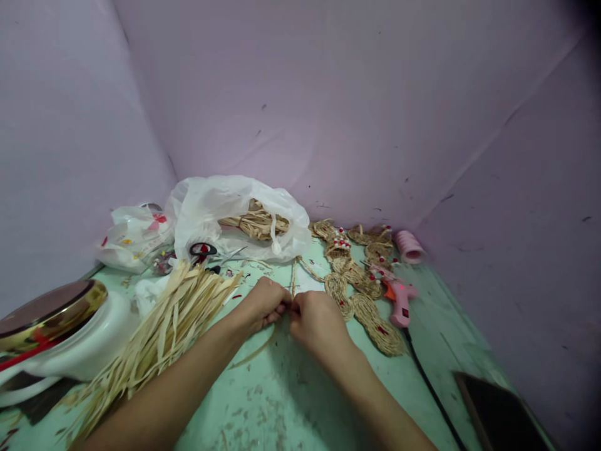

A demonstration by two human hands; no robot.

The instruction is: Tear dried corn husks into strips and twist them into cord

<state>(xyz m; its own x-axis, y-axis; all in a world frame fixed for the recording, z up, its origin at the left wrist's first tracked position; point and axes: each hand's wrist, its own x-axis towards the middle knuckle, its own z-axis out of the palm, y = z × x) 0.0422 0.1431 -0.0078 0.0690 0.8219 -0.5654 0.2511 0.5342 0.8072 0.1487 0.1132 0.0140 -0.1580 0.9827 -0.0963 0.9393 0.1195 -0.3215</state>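
Note:
My left hand (261, 305) and my right hand (316, 324) meet at the middle of the green table (291, 401), both pinched on a thin braided straw cord (293, 279) that runs away from them toward the wall. A loose straw strip (253, 354) curls on the table under my left wrist. A bundle of flat pale straw strips (159, 335) lies just left of my left forearm. Right of my right hand lie several coiled woven straw pieces (361, 294) with small red and white decorations.
A pink glue gun (399, 299) with a black cable (429, 388) lies right of the woven pieces, a pink spool (409, 246) behind it. White plastic bags (235, 216) hold more straw at the back. Scissors (204, 250), a white pot with a gold lid (56, 332), a dark object (498, 413).

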